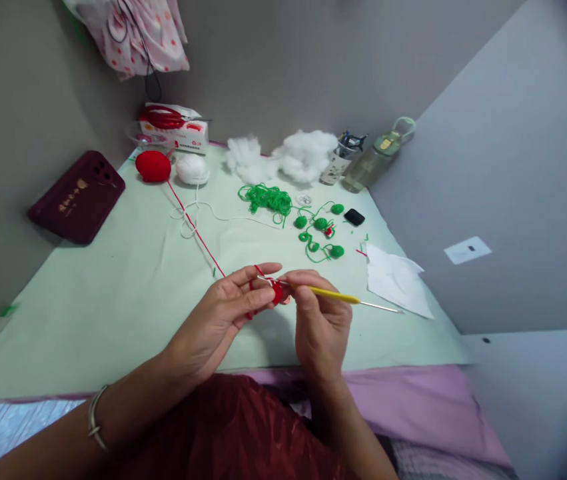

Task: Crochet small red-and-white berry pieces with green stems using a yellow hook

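Note:
My left hand (230,303) pinches a small red crocheted piece (277,292) between thumb and fingers, with red yarn (194,229) wrapped round its fingers. That strand runs back to a red yarn ball (153,166) at the rear left. In my right hand (319,320) is a crochet hook with a yellow handle (333,293), held between thumb and index finger. Its left tip meets the red piece close to my left fingertips, while the thin metal end points right. Exactly how the tip sits in the stitches is too small to tell.
Behind the hands lie a green yarn tangle (266,199), several green crocheted balls (320,224), white stuffing (306,157) and a white yarn ball (192,169). A phone (78,197) leans at left; a bottle (373,160) and white paper (396,280) are at right.

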### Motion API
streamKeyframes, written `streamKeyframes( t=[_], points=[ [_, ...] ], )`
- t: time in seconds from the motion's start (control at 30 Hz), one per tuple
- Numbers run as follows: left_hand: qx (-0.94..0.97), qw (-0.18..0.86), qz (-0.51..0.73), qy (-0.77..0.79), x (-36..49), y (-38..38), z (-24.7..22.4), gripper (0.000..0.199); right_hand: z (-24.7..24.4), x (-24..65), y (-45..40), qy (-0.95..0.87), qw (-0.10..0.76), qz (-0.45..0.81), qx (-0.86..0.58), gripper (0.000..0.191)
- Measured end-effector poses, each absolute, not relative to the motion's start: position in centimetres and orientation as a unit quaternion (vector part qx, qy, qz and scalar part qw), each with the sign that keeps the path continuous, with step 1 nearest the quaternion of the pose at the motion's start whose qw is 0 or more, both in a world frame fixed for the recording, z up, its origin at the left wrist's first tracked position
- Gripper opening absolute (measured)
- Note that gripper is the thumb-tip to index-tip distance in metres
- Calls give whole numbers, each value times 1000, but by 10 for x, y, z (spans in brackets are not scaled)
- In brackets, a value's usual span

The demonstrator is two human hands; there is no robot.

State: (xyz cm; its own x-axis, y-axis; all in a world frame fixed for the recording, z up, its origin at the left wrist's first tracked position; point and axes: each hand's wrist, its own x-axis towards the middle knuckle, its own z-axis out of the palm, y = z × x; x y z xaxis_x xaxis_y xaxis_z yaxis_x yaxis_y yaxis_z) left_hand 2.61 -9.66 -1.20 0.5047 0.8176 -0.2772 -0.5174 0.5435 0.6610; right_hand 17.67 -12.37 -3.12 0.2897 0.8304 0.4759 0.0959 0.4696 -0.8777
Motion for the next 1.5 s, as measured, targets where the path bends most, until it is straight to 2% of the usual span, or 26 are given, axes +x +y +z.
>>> streamKeyframes(
  t=[0.13,0.27,0.37,0.47,0.53,0.67,0.8,0.97,1.1,1.5],
  points=[
    [270,820,411,294,27,-97,-12,24,-33,175,-125,-515,684,301,-419,17],
    [305,789,443,298,27,-97,-10,20,-28,171,-131,-569,656,205,-452,20],
    [305,781,453,301,27,-96,-9,29,-25,170,-134,-595,632,173,-465,23],
    [295,795,439,296,25,-96,-9,34,-26,172,-132,-556,659,245,-444,19],
    [293,809,421,288,24,-96,-9,27,-27,173,-130,-519,678,301,-424,18],
    [317,794,432,287,25,-97,-10,12,-25,171,-131,-531,678,261,-437,20],
    [323,773,455,302,25,-98,-10,22,-22,169,-135,-554,660,235,-449,22],
    [282,805,425,303,22,-96,-10,37,-26,171,-133,-483,694,339,-413,16],
    [280,815,408,302,21,-95,-11,35,-27,173,-130,-428,710,389,-401,13],
    [284,820,395,302,19,-97,-13,26,-23,173,-129,-394,726,405,-392,18]
  ],
)
